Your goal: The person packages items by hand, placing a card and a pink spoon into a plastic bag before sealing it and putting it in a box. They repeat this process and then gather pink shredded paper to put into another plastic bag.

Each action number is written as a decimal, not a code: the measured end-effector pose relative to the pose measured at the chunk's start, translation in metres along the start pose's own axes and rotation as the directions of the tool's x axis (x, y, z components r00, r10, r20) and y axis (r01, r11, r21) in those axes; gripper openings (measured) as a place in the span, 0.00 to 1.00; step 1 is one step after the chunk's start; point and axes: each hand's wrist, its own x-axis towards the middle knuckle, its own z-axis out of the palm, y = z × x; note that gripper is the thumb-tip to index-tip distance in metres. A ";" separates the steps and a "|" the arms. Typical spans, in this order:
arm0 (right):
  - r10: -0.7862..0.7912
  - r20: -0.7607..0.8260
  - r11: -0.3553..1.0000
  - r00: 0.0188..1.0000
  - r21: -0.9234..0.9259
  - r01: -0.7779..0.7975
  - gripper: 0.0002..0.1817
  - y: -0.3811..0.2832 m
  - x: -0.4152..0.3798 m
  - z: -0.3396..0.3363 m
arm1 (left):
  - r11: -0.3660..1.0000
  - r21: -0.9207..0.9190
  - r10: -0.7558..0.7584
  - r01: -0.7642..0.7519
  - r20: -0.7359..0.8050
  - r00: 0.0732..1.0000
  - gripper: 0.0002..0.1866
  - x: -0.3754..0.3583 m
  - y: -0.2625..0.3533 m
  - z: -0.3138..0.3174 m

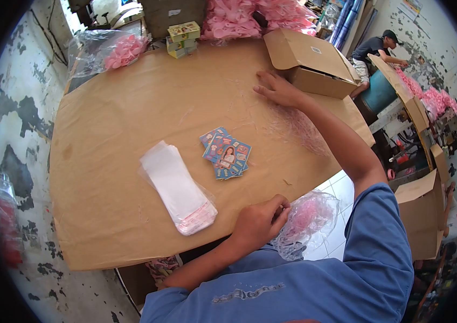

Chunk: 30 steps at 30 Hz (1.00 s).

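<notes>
My left hand (261, 222) is at the table's near edge, its fingers curled closed against a clear plastic bag (310, 223) with something pink inside. This bag hangs past the edge, above the tiled floor. My right hand (278, 89) reaches far across the brown-paper-covered table (104, 118), fingers apart, beside an open cardboard box (320, 81). Loose clear plastic scraps (306, 129) lie under my right forearm. Between my hands is a small fanned stack of blue printed cards (228, 156). Left of it sits a pile of clear plastic sleeves (177, 188).
Small yellow-green boxes (182, 37) are stacked at the far edge, beside heaps of bagged pink items (234, 19). Another bag of pink pieces (123, 51) lies at the far left corner. A person in a cap (376, 54) works at another table, right.
</notes>
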 end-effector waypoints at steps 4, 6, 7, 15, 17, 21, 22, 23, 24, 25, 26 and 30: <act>-0.163 0.154 0.983 0.974 0.114 0.147 0.39 -0.032 -0.014 -0.008 | 1.000 -0.025 -0.015 0.015 -0.002 1.000 0.07 0.000 -0.002 -0.003; -0.259 0.274 0.941 0.926 0.286 0.178 0.39 -0.053 -0.017 -0.026 | 0.999 -0.043 -0.018 0.018 0.006 1.000 0.06 0.000 -0.004 -0.003; -0.306 0.319 0.910 0.897 0.373 0.178 0.39 -0.058 -0.018 -0.029 | 0.999 -0.043 -0.017 0.017 0.014 1.000 0.06 0.000 -0.004 -0.004; 0.069 -0.050 0.953 0.996 0.300 -0.051 0.38 -0.002 0.075 0.013 | 1.000 -0.023 0.005 -0.004 0.027 1.000 0.06 -0.003 -0.006 -0.007; -0.003 0.018 0.944 1.000 0.329 -0.003 0.37 -0.004 0.085 0.023 | 0.999 -0.039 -0.017 0.018 0.030 0.999 0.07 -0.003 -0.006 -0.005; -0.350 0.184 0.883 0.919 0.393 0.257 0.31 -0.053 0.053 0.013 | 0.999 -0.044 -0.013 0.015 0.027 1.000 0.07 -0.004 -0.009 -0.004; -0.434 0.203 0.862 0.878 0.379 0.338 0.30 -0.060 0.042 0.010 | 0.999 -0.046 -0.009 0.010 0.028 1.000 0.07 -0.004 -0.009 -0.005; -0.466 0.228 0.851 0.855 0.380 0.363 0.28 -0.066 0.029 0.005 | 0.999 -0.049 -0.003 0.004 0.029 1.000 0.07 -0.003 -0.009 -0.006; -0.497 0.253 0.840 0.830 0.382 0.386 0.27 -0.068 0.013 -0.001 | 0.999 -0.049 0.001 0.000 0.027 1.000 0.07 -0.003 -0.009 -0.006; -0.526 0.277 0.828 0.804 0.385 0.409 0.26 -0.068 -0.001 -0.009 | 0.999 -0.049 0.005 -0.004 0.025 1.000 0.07 -0.003 -0.009 -0.006; -0.483 0.336 0.843 0.808 0.429 0.325 0.26 -0.067 -0.014 -0.020 | 0.999 -0.048 0.008 -0.007 0.025 1.000 0.07 -0.003 -0.009 -0.006; -0.279 0.562 0.897 0.779 0.442 0.003 0.25 -0.054 -0.037 -0.086 | 0.998 -0.058 0.024 -0.023 0.016 1.000 0.07 -0.001 -0.007 -0.008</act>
